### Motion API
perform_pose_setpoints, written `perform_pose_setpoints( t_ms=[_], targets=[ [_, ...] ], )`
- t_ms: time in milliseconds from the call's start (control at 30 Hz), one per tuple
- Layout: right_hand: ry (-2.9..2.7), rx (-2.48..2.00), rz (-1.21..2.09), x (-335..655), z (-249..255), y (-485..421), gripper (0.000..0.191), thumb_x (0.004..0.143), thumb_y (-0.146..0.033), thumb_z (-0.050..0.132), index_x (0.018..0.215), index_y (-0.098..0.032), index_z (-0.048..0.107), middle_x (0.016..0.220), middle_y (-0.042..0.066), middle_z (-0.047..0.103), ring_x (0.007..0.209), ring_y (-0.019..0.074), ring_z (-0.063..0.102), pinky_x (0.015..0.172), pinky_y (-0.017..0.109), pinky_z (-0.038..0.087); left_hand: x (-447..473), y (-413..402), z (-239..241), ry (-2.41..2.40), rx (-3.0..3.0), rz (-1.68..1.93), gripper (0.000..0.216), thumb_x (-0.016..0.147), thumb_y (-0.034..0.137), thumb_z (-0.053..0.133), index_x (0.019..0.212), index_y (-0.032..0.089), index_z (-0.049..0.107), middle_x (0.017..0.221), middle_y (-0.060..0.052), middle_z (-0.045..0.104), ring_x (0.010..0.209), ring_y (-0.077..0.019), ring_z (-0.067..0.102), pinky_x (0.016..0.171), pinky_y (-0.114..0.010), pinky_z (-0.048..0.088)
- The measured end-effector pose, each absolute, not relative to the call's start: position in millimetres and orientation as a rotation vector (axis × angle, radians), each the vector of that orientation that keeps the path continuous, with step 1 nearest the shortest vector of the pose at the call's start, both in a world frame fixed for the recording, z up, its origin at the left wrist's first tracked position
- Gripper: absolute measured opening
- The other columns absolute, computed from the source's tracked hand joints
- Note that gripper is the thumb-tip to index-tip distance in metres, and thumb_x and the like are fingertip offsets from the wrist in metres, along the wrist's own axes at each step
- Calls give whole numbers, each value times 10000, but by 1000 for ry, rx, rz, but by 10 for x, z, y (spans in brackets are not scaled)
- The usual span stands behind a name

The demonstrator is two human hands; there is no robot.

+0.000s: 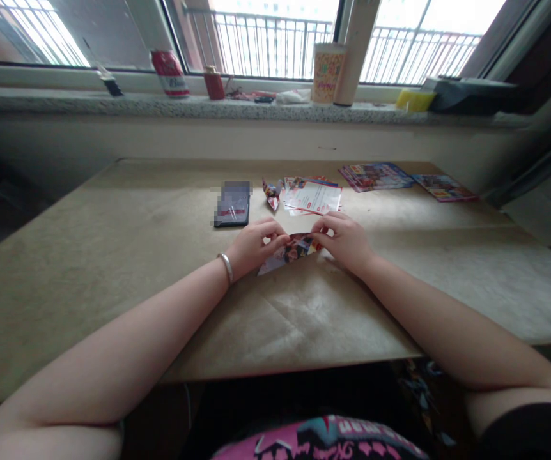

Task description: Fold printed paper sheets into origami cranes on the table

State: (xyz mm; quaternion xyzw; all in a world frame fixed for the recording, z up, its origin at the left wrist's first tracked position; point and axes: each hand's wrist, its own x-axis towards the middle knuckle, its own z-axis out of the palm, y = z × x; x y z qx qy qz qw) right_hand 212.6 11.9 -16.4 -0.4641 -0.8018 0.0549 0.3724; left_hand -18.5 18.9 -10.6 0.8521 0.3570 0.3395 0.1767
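Both hands meet at a folded piece of printed paper [293,251] just above or on the table, its colourful side facing me. My left hand [260,241], with a silver bangle at the wrist, pinches the paper's upper left edge. At the upper right edge, my right hand [345,239] grips it between thumb and fingers. Beyond the hands lies a small folded paper shape [272,193] with pointed ends. Beside that, several printed sheets [318,195] overlap, a white one on top. A dark phone [234,203] rests left of them.
Stacks of colourful leaflets [376,176] lie at the table's [88,255] far right. On the stone windowsill [266,111] stand a red-and-white can [170,75], a red bottle [213,84], a patterned paper cup [328,73], a yellow sponge-like block [414,100] and a dark box [472,96].
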Motion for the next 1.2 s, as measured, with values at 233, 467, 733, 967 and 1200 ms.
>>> perform_pose_setpoints(
  t_ms=[233,467,733,967,1200],
  targets=[
    [-2046,-1173,137,2143,-175,137,90,823,-264,653,740,-232,652,794,22,661,803,178,593,738,305,445,-206,209,-115,1032,2271,922,383,885,488,484,851,173,700,877,-55,683,812,-167,609,767,-279,497],
    [-2112,-1120,105,2143,-185,144,80,846,-261,631,778,-224,654,796,26,657,790,173,584,754,302,449,-217,232,-141,1062,2119,867,448,858,560,503,873,159,701,885,-53,707,818,-179,633,795,-297,514],
    [-2187,-1004,79,2108,-171,101,173,905,-277,546,860,-255,711,888,39,684,889,181,606,831,319,476,-187,195,-126,976,2165,909,416,854,546,526,883,175,712,887,-49,702,815,-169,631,757,-274,504],
    [-2211,-1007,54,2113,-172,103,183,905,-269,550,902,-277,733,867,35,698,883,189,604,828,335,482,-193,201,-141,1044,2219,947,378,876,496,507,866,172,701,865,-50,699,782,-157,619,726,-264,491],
    [-2186,-1066,61,2115,-143,80,127,879,-278,594,866,-258,718,840,23,714,844,184,621,822,327,475,-192,200,-171,1108,2147,931,352,876,460,499,907,162,683,747,-23,668,647,-125,564,582,-224,444]
  ],
)
